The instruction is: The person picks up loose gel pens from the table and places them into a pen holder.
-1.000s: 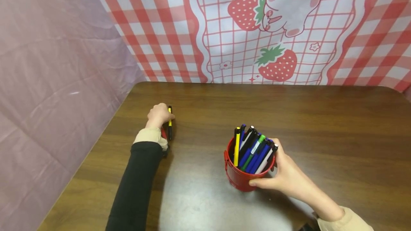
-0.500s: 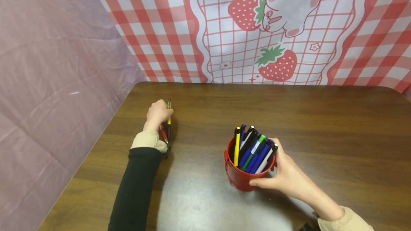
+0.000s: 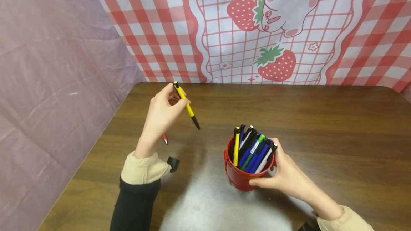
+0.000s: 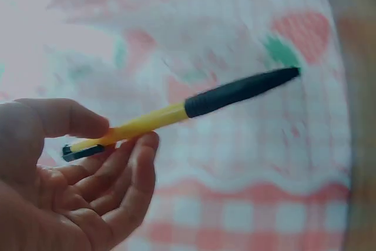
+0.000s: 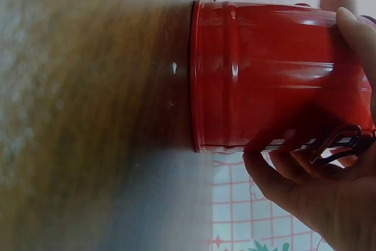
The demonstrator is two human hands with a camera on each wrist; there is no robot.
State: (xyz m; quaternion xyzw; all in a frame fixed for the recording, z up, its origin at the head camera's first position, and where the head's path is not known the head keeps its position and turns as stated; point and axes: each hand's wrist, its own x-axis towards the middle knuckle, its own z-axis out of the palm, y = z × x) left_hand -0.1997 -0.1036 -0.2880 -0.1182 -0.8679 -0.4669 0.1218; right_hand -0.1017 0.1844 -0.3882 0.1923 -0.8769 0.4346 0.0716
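My left hand (image 3: 162, 111) pinches a yellow pen (image 3: 187, 104) with a black grip between thumb and fingers, above the far left of the table. The pen's dark tip points down and to the right. In the left wrist view the same pen (image 4: 153, 119) lies between the thumb and fingertips. Around a red metal bucket (image 3: 242, 180) curls my right hand (image 3: 285, 174), thumb on the near side. Pens in blue, black, white, green and yellow stand in the bucket. From the right wrist, the bucket wall (image 5: 276, 74) shows with fingers (image 5: 273, 177) along it.
A red pen (image 3: 165, 138) lies on the brown wooden table (image 3: 321, 124), partly hidden by my left wrist. A red and white checked cloth (image 3: 167, 27) with strawberries hangs behind the table. Pinkish fabric (image 3: 64, 81) hangs at the left.
My left hand has picked the yellow pen up off the table, raised it and turned it tip-down to the right. The right hand and the bucket have stayed in place.
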